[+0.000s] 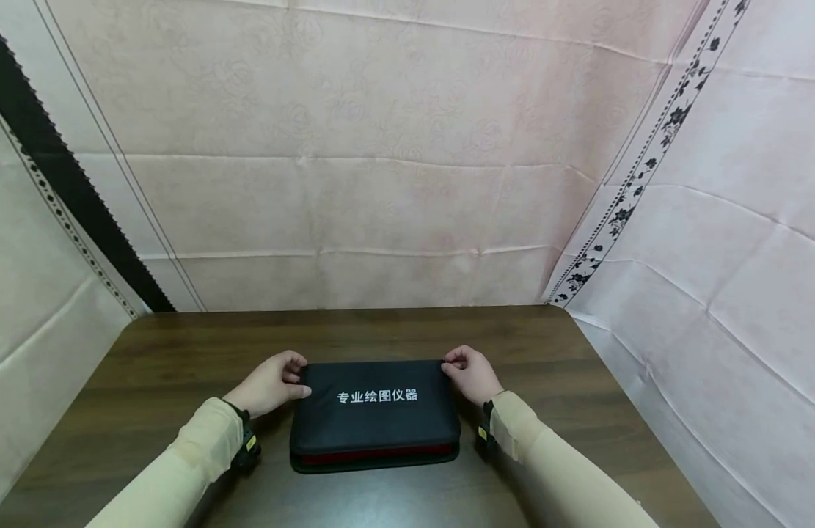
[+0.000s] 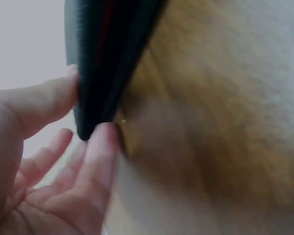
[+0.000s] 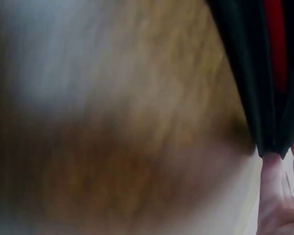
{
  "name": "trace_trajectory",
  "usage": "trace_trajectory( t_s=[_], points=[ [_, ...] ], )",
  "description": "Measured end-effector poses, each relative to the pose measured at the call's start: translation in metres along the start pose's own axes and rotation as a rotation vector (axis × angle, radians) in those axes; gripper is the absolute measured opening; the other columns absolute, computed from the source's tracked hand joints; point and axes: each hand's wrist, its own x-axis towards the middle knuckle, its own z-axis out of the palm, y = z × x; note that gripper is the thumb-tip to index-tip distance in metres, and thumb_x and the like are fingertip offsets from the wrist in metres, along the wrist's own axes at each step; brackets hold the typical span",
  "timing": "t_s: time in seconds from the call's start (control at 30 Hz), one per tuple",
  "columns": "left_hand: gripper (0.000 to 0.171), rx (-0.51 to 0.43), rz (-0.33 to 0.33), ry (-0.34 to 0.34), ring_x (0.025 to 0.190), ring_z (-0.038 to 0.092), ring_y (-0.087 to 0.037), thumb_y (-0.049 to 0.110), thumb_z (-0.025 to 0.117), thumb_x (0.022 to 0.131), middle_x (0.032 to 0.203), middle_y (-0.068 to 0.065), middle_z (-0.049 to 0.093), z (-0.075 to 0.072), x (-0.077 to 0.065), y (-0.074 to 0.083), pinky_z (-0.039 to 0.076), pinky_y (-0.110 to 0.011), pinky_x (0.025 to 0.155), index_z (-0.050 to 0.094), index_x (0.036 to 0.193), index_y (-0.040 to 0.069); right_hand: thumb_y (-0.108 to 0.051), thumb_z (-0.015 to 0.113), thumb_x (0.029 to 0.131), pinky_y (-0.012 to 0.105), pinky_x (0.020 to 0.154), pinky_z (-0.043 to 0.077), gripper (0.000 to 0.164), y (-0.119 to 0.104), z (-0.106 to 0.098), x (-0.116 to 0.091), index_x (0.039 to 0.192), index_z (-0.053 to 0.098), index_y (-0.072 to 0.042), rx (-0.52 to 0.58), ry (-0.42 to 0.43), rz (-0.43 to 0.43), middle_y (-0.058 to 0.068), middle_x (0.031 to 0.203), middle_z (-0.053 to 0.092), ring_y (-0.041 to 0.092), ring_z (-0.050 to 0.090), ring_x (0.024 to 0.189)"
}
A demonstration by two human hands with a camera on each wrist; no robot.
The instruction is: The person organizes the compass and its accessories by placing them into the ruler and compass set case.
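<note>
A black drawing-instrument case with white lettering on its lid lies flat, low over the table, its red lining showing along the near edge. My left hand grips its far left corner, thumb on the lid and fingers at the edge. In the left wrist view that corner of the case sits between thumb and fingertips. At the far right corner, my right hand pinches the case; the right wrist view shows a finger at the tip of the corner, the hand partly cut off by the frame.
The brown wooden table extends around the case on every side. Pale patterned cloth hangs behind it, with more cloth along the right and left sides. Each wrist wears a black strap.
</note>
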Motion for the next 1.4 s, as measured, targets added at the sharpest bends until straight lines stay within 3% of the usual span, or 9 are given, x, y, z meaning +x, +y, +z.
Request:
trace_trajectory(
  t_s=[0.17, 0.27, 0.37, 0.67, 0.87, 1.1, 1.3, 1.4],
  points=[
    [0.07, 0.082, -0.02, -0.076, 0.097, 0.055, -0.026, 0.029, 0.078, 0.083, 0.128, -0.021, 0.046, 0.002, -0.001, 0.012, 0.048, -0.044, 0.083, 0.044, 0.139, 0.004, -0.005, 0.058, 0.096, 0.035, 0.072, 0.053, 0.007, 0.003, -0.005, -0.001, 0.101, 0.063, -0.002, 0.012, -0.064, 0.066, 0.009, 0.092, 0.062, 0.019, 0.06, 0.079],
    [0.086, 0.136, -0.033, -0.099, 0.102, 0.051, -0.03, 0.044, 0.08, 0.076, 0.13, -0.021, 0.04, 0.008, 0.001, 0.017, 0.045, -0.049, 0.087, 0.04, 0.143, 0.006, -0.005, 0.058, 0.096, 0.035, 0.071, 0.054, 0.012, 0.003, -0.007, 0.0, 0.104, 0.066, -0.001, 0.041, -0.115, 0.082, 0.01, 0.094, 0.063, 0.021, 0.061, 0.079],
    [0.094, 0.165, -0.04, -0.079, 0.108, 0.048, -0.031, 0.047, 0.085, 0.069, 0.127, -0.019, 0.039, 0.013, 0.004, 0.021, 0.042, -0.051, 0.093, 0.042, 0.143, 0.007, -0.008, 0.059, 0.096, 0.034, 0.069, 0.054, 0.017, 0.007, -0.006, 0.004, 0.11, 0.068, -0.003, 0.085, -0.13, 0.091, 0.009, 0.096, 0.064, 0.021, 0.061, 0.078],
    [0.087, 0.24, -0.061, -0.08, 0.1, 0.05, -0.03, 0.031, 0.088, 0.07, 0.12, -0.02, 0.041, 0.014, 0.014, 0.036, 0.045, -0.048, 0.088, 0.044, 0.139, 0.003, -0.013, 0.061, 0.096, 0.032, 0.062, 0.053, 0.025, 0.013, -0.002, 0.018, 0.119, 0.067, -0.005, 0.2, -0.15, 0.117, 0.01, 0.091, 0.064, 0.02, 0.058, 0.069],
    [0.085, 0.256, -0.084, -0.104, 0.103, 0.049, -0.031, 0.032, 0.087, 0.071, 0.122, -0.02, 0.041, 0.014, 0.016, 0.032, 0.043, -0.05, 0.091, 0.044, 0.14, 0.006, -0.018, 0.06, 0.097, 0.033, 0.07, 0.051, 0.022, 0.009, 0.002, 0.015, 0.116, 0.068, -0.011, 0.189, -0.069, 0.069, 0.006, 0.105, 0.066, 0.02, 0.06, 0.084],
    [0.084, 0.26, -0.066, -0.09, 0.104, 0.05, -0.031, 0.034, 0.086, 0.071, 0.125, -0.019, 0.042, 0.013, 0.015, 0.026, 0.043, -0.05, 0.092, 0.046, 0.14, 0.009, -0.02, 0.063, 0.096, 0.036, 0.078, 0.05, 0.023, 0.003, 0.007, 0.011, 0.117, 0.069, -0.012, 0.281, 0.014, 0.079, 0.006, 0.11, 0.066, 0.022, 0.059, 0.096],
    [0.083, 0.246, -0.054, -0.089, 0.105, 0.049, -0.031, 0.032, 0.087, 0.071, 0.126, -0.02, 0.042, 0.011, 0.014, 0.026, 0.042, -0.051, 0.092, 0.046, 0.14, 0.008, -0.024, 0.063, 0.096, 0.036, 0.082, 0.05, 0.029, 0.0, 0.006, 0.013, 0.123, 0.067, -0.013, 0.419, -0.043, 0.148, 0.006, 0.118, 0.065, 0.021, 0.06, 0.101],
    [0.083, 0.232, -0.053, -0.092, 0.105, 0.049, -0.031, 0.033, 0.087, 0.071, 0.127, -0.019, 0.042, 0.011, 0.015, 0.026, 0.042, -0.05, 0.092, 0.046, 0.14, 0.009, -0.021, 0.057, 0.099, 0.033, 0.074, 0.05, 0.029, 0.001, 0.003, 0.017, 0.124, 0.064, -0.01, 0.479, -0.092, 0.148, 0.006, 0.11, 0.064, 0.02, 0.06, 0.09]
  ],
)
